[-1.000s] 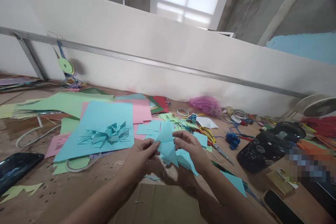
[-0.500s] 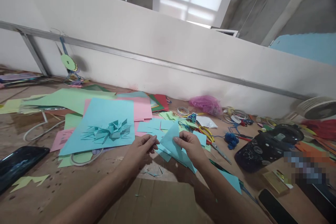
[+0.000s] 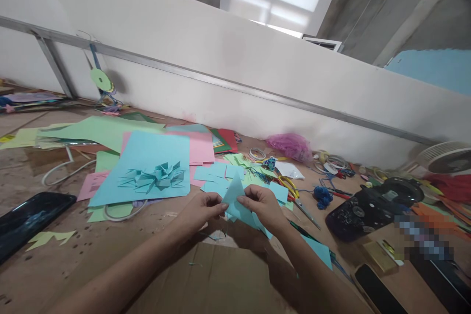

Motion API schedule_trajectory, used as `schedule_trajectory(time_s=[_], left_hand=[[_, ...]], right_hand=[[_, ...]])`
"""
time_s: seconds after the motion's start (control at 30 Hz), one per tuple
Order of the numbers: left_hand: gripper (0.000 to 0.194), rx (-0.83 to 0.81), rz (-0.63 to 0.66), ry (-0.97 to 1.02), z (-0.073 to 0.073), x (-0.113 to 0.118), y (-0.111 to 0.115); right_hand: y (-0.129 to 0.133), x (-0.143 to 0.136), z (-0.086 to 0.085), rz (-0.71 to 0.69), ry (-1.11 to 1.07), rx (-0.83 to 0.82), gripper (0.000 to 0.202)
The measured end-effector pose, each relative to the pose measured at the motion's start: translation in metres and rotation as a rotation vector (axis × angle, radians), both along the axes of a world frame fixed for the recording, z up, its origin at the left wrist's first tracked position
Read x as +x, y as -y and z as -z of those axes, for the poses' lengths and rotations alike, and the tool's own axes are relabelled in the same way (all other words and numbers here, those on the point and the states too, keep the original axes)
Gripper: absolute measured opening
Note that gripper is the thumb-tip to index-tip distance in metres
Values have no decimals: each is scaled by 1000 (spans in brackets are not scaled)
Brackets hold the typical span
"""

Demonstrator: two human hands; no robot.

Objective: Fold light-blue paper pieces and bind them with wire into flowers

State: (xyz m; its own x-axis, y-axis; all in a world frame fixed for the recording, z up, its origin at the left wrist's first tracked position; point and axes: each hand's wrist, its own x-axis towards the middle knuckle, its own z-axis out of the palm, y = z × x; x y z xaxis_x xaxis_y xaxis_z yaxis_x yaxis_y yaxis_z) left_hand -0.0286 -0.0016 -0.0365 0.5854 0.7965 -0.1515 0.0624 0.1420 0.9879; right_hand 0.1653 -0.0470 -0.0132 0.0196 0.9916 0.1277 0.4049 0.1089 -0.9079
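Note:
A light blue piece of paper [image 3: 235, 197], folded to a point at the top, is held up between both hands. My left hand [image 3: 206, 210] pinches its left edge with thumb and forefinger. On the other side, my right hand [image 3: 261, 205] grips the paper, thumb in front and fingers behind. Behind it lie several small blue paper squares [image 3: 209, 172]. To the left, a pile of folded blue paper pieces [image 3: 156, 176] rests on a large blue sheet [image 3: 147, 147].
Scissors [image 3: 307, 213] and yellow-handled pliers [image 3: 288, 182] lie right of the hands. Farther right are a black container [image 3: 356, 213] and a dark phone [image 3: 379, 289]. Another black phone [image 3: 35, 221] lies at left. Cardboard [image 3: 206, 279] covers the front of the table.
My left hand has come to the paper's left edge and now pinches it. The folded paper has shifted slightly left in my right hand. The camera view has shifted a little.

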Motion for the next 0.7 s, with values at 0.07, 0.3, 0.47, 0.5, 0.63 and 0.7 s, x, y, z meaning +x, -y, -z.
schedule_trajectory(time_s=[0.07,0.3,0.47,0.5,0.63,0.7], left_hand=[[34,-25,26,18,-1,0,2],[33,-160,-4,16,-3,-1,3],[27,-220,-124,104,-9,-1,1],[27,-247,-141,120,-9,-1,2],[28,-313,-155,168,-8,1,5],[28,-318,-153,176,-6,1,5]], right_hand=[[0,-1,-1,-2,23,3,34],[-1,0,0,-20,-75,-46,19],[-2,7,-4,-72,-220,26,30],[-1,7,-5,-104,-210,45,30],[2,5,-10,-185,-101,74,27],[4,3,-12,-203,-48,77,26]])
